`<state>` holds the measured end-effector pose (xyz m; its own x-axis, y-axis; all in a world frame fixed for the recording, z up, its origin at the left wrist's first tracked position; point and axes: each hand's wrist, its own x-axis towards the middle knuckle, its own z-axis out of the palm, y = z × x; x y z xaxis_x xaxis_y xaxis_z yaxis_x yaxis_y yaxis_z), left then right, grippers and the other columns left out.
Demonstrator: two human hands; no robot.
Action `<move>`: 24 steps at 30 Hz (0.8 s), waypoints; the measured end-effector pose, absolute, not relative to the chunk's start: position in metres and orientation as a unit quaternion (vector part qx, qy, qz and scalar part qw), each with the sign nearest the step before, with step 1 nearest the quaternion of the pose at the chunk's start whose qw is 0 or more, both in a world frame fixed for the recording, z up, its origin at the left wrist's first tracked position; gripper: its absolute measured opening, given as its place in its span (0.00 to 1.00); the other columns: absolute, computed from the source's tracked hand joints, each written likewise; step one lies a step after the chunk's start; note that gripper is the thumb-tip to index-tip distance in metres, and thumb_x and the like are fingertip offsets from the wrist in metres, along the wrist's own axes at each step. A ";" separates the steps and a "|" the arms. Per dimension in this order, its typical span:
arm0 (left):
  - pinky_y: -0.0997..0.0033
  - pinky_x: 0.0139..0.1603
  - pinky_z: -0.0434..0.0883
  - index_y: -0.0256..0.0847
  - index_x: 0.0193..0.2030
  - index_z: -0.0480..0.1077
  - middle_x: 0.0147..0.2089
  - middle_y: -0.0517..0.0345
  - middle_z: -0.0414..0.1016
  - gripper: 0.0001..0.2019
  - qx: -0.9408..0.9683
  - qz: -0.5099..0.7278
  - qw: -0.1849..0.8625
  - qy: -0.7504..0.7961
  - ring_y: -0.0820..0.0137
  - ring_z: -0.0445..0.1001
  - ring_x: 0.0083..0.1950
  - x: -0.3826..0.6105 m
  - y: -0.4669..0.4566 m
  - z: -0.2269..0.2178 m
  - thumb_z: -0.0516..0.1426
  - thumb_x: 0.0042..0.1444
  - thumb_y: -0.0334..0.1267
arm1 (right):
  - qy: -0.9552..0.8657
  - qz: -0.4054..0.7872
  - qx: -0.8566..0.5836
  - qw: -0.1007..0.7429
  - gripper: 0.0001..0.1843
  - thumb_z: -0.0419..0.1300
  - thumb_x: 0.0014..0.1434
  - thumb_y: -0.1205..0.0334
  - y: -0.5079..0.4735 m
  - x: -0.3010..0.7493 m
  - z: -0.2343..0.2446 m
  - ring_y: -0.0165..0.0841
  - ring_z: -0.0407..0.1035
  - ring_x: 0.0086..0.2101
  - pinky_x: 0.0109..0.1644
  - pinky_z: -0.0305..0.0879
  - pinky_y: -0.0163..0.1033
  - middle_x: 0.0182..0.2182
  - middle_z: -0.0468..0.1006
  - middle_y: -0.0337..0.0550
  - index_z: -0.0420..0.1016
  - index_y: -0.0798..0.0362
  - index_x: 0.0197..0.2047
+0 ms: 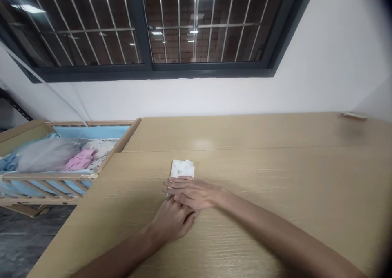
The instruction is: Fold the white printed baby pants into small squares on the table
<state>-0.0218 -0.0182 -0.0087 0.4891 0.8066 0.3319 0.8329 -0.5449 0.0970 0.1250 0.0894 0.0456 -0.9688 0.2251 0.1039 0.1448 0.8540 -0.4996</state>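
Observation:
A small folded white cloth (182,168) with a faint print lies on the light wooden table (275,180). My right hand (191,192) lies flat across the cloth's near part, fingers stretched out to the left and pressed on it. My left hand (173,223) rests on the table just below, its fingertips tucked under my right hand's fingers and hidden there. Only the far half of the cloth shows beyond my right hand.
A wooden baby cot (61,163) with blue lining, a grey cushion and pink clothes stands at the left, against the table's edge. A white wall and a barred window rise behind. A small flat object (353,115) lies at the table's far right corner.

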 end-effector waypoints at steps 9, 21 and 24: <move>0.43 0.64 0.71 0.32 0.73 0.53 0.70 0.32 0.62 0.33 -0.852 -0.206 0.058 -0.478 0.45 0.61 0.72 -0.025 -0.017 -0.018 0.48 0.68 0.50 | -0.958 0.202 -0.186 0.079 0.30 0.42 0.74 0.46 0.167 0.134 0.026 0.35 0.38 0.73 0.76 0.34 0.51 0.74 0.45 0.33 0.46 0.39 0.76; 0.54 0.49 0.74 0.43 0.47 0.71 0.45 0.47 0.80 0.14 -0.733 -0.262 0.072 -0.624 0.56 0.78 0.47 -0.057 0.011 0.006 0.49 0.69 0.47 | -0.917 0.077 -0.336 0.203 0.28 0.46 0.72 0.45 0.150 0.136 0.016 0.47 0.58 0.63 0.66 0.51 0.57 0.64 0.66 0.57 0.63 0.52 0.67; 0.56 0.46 0.71 0.41 0.41 0.70 0.40 0.45 0.78 0.15 -0.685 -0.183 0.062 -0.702 0.53 0.77 0.45 -0.065 0.018 0.009 0.50 0.67 0.50 | -0.895 0.106 -0.378 0.214 0.18 0.52 0.71 0.50 0.140 0.132 0.018 0.45 0.65 0.55 0.62 0.55 0.55 0.51 0.74 0.53 0.71 0.53 0.54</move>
<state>-0.0649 0.0185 0.0093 -0.0531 0.9397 0.3378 0.9849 -0.0066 0.1730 0.1321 0.1396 0.0180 -0.6231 0.7215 0.3019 0.6309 0.6918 -0.3513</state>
